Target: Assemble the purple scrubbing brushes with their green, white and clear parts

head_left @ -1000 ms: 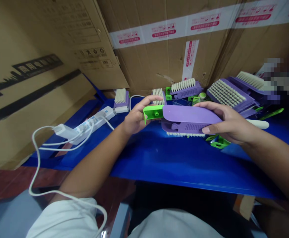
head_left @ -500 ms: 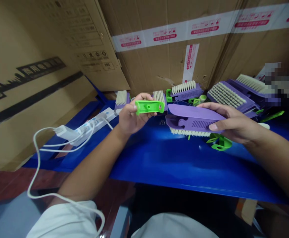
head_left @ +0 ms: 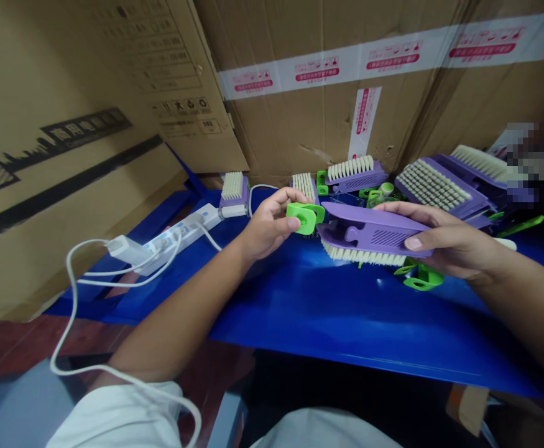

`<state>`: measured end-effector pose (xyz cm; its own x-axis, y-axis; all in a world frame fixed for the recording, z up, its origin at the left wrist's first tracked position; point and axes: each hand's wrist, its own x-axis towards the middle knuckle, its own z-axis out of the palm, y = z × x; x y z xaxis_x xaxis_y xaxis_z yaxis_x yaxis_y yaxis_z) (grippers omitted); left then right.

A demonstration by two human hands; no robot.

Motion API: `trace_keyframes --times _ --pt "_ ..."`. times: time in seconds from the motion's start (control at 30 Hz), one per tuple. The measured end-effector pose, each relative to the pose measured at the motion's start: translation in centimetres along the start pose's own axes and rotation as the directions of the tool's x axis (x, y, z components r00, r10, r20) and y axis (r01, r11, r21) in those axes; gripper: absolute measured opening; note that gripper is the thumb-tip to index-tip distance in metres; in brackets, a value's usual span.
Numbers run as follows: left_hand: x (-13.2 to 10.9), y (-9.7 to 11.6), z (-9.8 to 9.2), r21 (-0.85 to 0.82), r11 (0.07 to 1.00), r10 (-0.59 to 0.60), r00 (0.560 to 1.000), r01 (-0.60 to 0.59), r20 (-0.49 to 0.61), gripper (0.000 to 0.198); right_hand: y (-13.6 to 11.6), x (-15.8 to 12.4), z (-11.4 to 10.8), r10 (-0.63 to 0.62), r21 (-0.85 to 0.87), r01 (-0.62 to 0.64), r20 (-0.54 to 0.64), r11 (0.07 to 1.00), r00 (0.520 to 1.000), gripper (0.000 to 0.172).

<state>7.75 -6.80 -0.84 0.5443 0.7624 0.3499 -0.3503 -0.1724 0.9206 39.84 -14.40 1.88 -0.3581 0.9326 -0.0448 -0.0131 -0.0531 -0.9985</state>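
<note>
My left hand point(head_left: 272, 223) pinches a green plastic clip point(head_left: 305, 218) between thumb and fingers, its holed end facing me. Just right of it, my right hand point(head_left: 453, 233) grips a purple scrubbing brush point(head_left: 378, 231) by its rear end. The brush lies sideways with its pale bristles down, and its open front points at the clip. A small gap seems to separate clip and brush. Under the brush, another green clip point(head_left: 423, 277) rests on the blue table point(head_left: 309, 298).
Several purple brushes stand along the back, one brush point(head_left: 433, 185) bristles up at right. Cardboard boxes point(head_left: 290, 137) wall in the back and left. A white power strip point(head_left: 178, 239) with cables lies left; one white cable point(head_left: 73, 311) loops past my left arm.
My left hand has moved right toward the brush and turned the green clip from lengthwise to end-on. My right hand still holds the brush in nearly the same place.
</note>
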Motion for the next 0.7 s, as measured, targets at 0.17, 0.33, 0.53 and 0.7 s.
trace_keyframes --times 0.17,0.33,0.53,0.7 --pt "-0.1 0.0 0.1 -0.029 0.998 -0.057 0.998 0.056 -0.023 0.067 -0.7 -0.1 1.1 0.137 0.105 -0.125 -0.116 0.987 0.984 0.063" --pt "-0.3 0.0 0.1 0.029 0.999 -0.039 0.998 0.04 -0.054 0.07 -1.3 -0.1 1.9 0.198 0.114 -0.178 -0.194 0.977 0.961 0.065" --pt "-0.5 -0.2 0.5 0.147 0.987 -0.059 0.998 0.063 -0.029 0.072 -1.2 0.1 2.5 0.221 0.1 -0.203 -0.229 0.974 0.948 0.066" --pt "-0.5 0.3 1.1 0.238 0.97 -0.052 0.998 0.046 0.02 0.069 -1.2 0.2 2.9 0.203 0.076 -0.19 -0.232 0.979 0.951 0.066"
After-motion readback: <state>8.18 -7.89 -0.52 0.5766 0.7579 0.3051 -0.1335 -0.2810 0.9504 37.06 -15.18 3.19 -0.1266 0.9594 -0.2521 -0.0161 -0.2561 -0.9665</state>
